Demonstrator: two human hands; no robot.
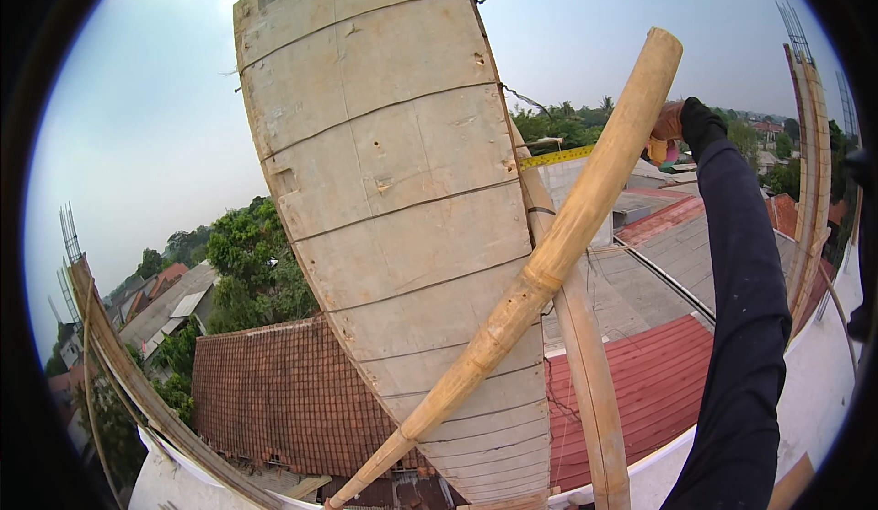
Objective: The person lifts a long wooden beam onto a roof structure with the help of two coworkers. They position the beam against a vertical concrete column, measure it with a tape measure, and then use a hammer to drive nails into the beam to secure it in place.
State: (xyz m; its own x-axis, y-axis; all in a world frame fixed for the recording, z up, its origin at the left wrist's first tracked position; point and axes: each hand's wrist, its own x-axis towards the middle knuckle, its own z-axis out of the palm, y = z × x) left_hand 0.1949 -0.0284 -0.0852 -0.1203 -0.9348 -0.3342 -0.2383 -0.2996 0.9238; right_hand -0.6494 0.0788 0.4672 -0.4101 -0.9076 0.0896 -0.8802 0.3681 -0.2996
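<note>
My right hand (669, 122), at the end of a dark sleeve, is raised behind the upper part of a thick bamboo pole (547, 268). Its fingers are closed around a tape measure, largely hidden by the pole. The yellow blade (556, 156) stretches from the hand's side to the right edge of a tall column boxed in pale formwork boards (402, 181). Wire bands run across these boards. The bamboo slants across the column's front, from upper right to lower left. My left hand is out of view.
A second pole (590, 400) leans behind the bamboo. Rebar tops further columns at the left (101, 345) and right (808, 171). Beyond and below lie a brown tiled roof (274, 396), a red metal roof (640, 382) and trees (256, 258). Loose wires jut from the column's right edge.
</note>
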